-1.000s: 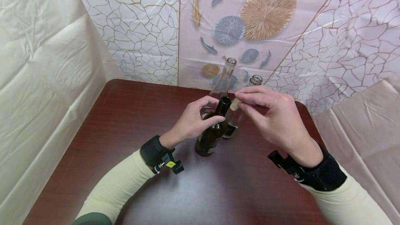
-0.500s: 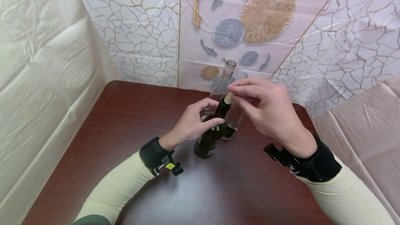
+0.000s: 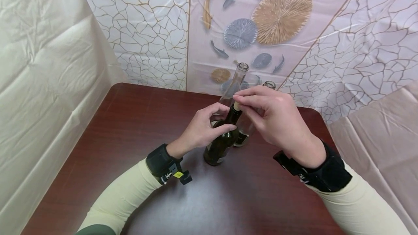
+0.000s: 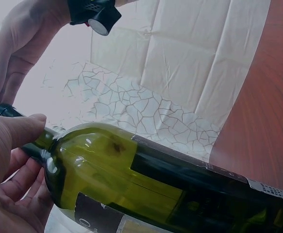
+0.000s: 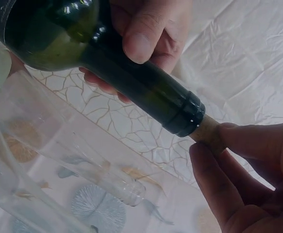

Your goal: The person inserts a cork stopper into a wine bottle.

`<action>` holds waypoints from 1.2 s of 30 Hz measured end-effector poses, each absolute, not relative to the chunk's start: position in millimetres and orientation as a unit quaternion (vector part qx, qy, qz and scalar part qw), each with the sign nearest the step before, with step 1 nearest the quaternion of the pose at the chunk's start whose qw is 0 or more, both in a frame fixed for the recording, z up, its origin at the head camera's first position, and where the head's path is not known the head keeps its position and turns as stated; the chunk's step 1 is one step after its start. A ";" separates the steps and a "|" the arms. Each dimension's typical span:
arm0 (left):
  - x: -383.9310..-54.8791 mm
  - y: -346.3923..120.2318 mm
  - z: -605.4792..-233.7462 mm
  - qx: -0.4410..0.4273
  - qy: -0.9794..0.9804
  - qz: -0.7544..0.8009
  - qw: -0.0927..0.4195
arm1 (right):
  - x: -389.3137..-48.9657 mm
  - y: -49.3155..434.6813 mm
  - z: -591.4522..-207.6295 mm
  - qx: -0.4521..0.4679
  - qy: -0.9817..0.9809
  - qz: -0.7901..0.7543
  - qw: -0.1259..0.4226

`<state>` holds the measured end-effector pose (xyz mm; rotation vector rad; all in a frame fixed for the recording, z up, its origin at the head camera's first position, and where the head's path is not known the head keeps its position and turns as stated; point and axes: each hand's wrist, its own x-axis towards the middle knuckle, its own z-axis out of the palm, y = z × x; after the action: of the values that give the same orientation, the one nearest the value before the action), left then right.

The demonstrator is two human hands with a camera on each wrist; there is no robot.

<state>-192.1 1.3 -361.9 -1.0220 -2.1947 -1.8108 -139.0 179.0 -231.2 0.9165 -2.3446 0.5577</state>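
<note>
A dark green wine bottle [image 3: 222, 141] stands on the table, its label showing in the left wrist view. My left hand [image 3: 205, 126] grips it around the shoulder and lower neck, thumb on the near side and fingers behind. Between the thumb and fingers of my right hand [image 3: 274, 115] is a pale cork [image 5: 208, 133]. In the right wrist view the cork's end sits at the bottle's mouth, in line with the neck, with part of it still outside. The fingertips hide much of the cork in the head view.
Two clear glass bottles stand just behind the green one: a taller clear bottle [image 3: 237, 79] and another clear bottle [image 3: 242, 137] with a dark label, partly hidden by the right hand. The dark red table [image 3: 147, 119] is bordered by hanging cloth [image 3: 49, 64].
My right hand has moved left, bringing the cork from beside the green bottle's neck onto its mouth. My left hand keeps its grip and the bottles stay in place.
</note>
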 end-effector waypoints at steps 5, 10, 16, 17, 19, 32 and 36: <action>-191.9 2.4 -362.9 -0.338 -0.722 -0.601 0.060 | -138.3 179.0 -236.5 0.344 -0.863 0.220 0.298; -192.1 2.3 -363.1 -0.338 -0.718 -0.605 0.064 | -137.7 176.8 -243.3 0.348 -0.847 0.243 0.321; -192.8 0.6 -364.0 -0.332 -0.715 -0.611 0.069 | -139.8 174.9 -251.3 0.351 -0.834 0.256 0.341; -192.8 0.6 -364.1 -0.332 -0.715 -0.612 0.069 | -140.0 174.7 -252.3 0.350 -0.832 0.256 0.346; -192.7 1.3 -363.4 -0.331 -0.716 -0.611 0.068 | -139.8 174.7 -254.2 0.347 -0.830 0.257 0.354; -185.1 5.2 -351.3 -0.320 -0.715 -0.618 0.065 | -140.1 177.8 -259.1 0.357 -0.822 0.256 0.363; -190.4 5.3 -359.0 -0.322 -0.717 -0.615 0.064 | -140.6 177.9 -258.8 0.363 -0.821 0.252 0.362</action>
<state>-190.4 5.3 -359.0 -0.9725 -2.1643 -1.8583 -140.6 177.9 -258.8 0.9336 -2.1139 0.6481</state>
